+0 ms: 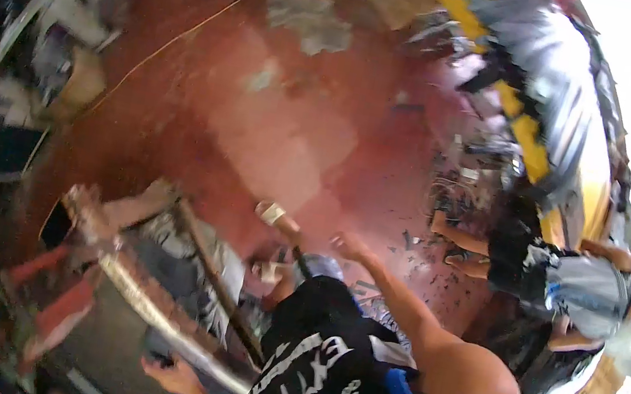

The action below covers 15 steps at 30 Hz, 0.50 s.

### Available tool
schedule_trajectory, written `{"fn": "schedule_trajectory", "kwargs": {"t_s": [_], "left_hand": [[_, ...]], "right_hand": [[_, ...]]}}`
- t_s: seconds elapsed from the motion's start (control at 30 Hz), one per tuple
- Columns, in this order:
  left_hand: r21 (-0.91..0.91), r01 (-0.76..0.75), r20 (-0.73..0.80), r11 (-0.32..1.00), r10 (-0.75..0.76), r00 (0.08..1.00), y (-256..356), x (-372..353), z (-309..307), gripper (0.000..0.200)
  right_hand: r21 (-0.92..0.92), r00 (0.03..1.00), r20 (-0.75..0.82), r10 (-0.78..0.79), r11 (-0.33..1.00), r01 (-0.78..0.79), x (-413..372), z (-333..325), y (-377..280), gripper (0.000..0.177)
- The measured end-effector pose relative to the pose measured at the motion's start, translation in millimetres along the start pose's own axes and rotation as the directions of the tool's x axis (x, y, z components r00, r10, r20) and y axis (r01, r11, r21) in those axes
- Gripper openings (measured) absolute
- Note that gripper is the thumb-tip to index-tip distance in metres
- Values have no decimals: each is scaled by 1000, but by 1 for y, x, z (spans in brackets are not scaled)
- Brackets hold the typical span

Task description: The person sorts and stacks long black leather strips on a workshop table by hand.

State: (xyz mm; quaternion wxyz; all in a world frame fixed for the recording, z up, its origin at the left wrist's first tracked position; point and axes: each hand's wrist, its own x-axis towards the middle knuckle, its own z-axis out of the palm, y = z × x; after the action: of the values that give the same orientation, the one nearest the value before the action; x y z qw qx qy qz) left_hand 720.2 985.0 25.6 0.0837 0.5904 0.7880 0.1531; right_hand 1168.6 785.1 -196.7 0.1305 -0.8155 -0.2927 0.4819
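1. A blurred dark object [158, 347] is close beside the long pale-edged beam [139, 301], next to your left hand [175, 378].
2. Your left grip looks partly curled; whether it has hold of that object, you cannot tell.
3. Across the beam, your right hand [351, 245] hangs over the red floor [172, 106], its grip loosely open and empty.
4. A dark bar [219, 281] slants near the beam.
5. Another person [585, 292] is well apart from the beam.

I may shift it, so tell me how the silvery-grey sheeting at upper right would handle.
The silvery-grey sheeting would probably flop, as its surface looks creased. Its sheen suggests a slippery feel. It may be unwieldy, since it spreads along the yellow structure.
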Motion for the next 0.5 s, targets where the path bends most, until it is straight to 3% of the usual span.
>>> {"fn": "schedule_trajectory", "kwargs": {"t_s": [0.03, 0.07, 0.1, 0.13, 0.17, 0.2, 0.23, 0.27, 0.33, 0.4, 0.5], "left_hand": [[35, -61, -15, 998, 62, 998, -4, 3, 4, 73], [-82, 37, 15, 996, -36, 999, 16, -1, -2, 74], [-37, 74, 46, 997, -72, 996, 16, 1, -6, 75], [-82, 125, 57, 989, -121, 991, 24, 3, -4, 76], [-46, 118, 43, 992, -116, 992, 22, 2, -1, 75], [-120, 57, 14, 991, -56, 998, 12, 3, 6, 71], [6, 80, 11, 997, -81, 997, 3, 3, 8, 73], [-123, 149, 23, 981, -147, 989, 3, 2, 6, 73], [-153, 231, 18, 961, -231, 973, 18, 5, 2, 74], [-73, 130, -27, 989, -133, 991, 11, 2, 0, 74], [-40, 144, -47, 989, -145, 988, 11, 3, -1, 76]], "right_hand": [[-39, 1000, 1, 25, 999, -25, 2, 2, -1, 28], [196, 997, 79, -5, 981, -11, 9, 11, 21, 31], [245, 985, 55, -163, 959, 144, 12, 14, 33, 37], [68, 952, 47, -301, 952, 298, 16, 14, 49, 37], [327, 963, 115, -244, 925, 195, 50, 41, 143, 35], [87, 954, 124, -274, 960, 265, 55, 39, 169, 34], [545, 953, 144, -265, 825, 148, 71, 45, 192, 34], [50, 926, 130, -355, 935, 352, 40, 23, 116, 20], [-35, 984, 119, -135, 989, 140, 19, 19, 62, 21], [-18, 974, 224, -40, 999, 45, 13, 6, 39, 24], [-21, 961, 274, -37, 999, 44, 19, 8, 58, 28]]}}
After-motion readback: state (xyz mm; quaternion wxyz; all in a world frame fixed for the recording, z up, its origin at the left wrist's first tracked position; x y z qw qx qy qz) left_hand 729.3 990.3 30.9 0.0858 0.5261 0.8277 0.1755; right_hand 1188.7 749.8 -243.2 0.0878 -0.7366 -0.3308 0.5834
